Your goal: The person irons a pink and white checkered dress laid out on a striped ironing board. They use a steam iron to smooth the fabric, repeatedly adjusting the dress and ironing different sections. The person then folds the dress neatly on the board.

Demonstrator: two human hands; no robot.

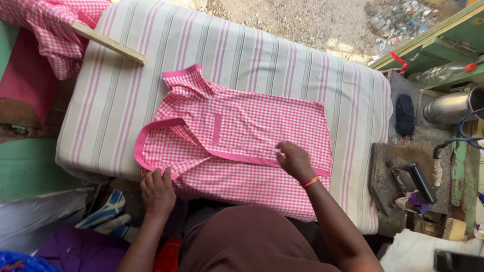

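**Pink checked shirt laid flat on the striped pad**

At the far left, a heap of pink-and-white checked cloth (55,30) lay by a pale wooden stick (108,44) resting on the padded table covered in striped fabric (282,55). Your left hand (157,191) lay palm down, fingers nearly straight, pressing the near left edge of the pink-and-white gingham shirt with solid pink trim (237,146), gripping nothing. That shirt sat in the middle of the pad, front up, its long axis running left to right, collar toward the left and hem toward the right. A solid pink pocket strip marked its chest, and a pink placket ran along its length. Your right hand (294,160) rested on that placket, fingers loosely curled, pinning the cloth rather than holding it. Farther right, a heavy dark metal iron (403,176) stood beside the pad.
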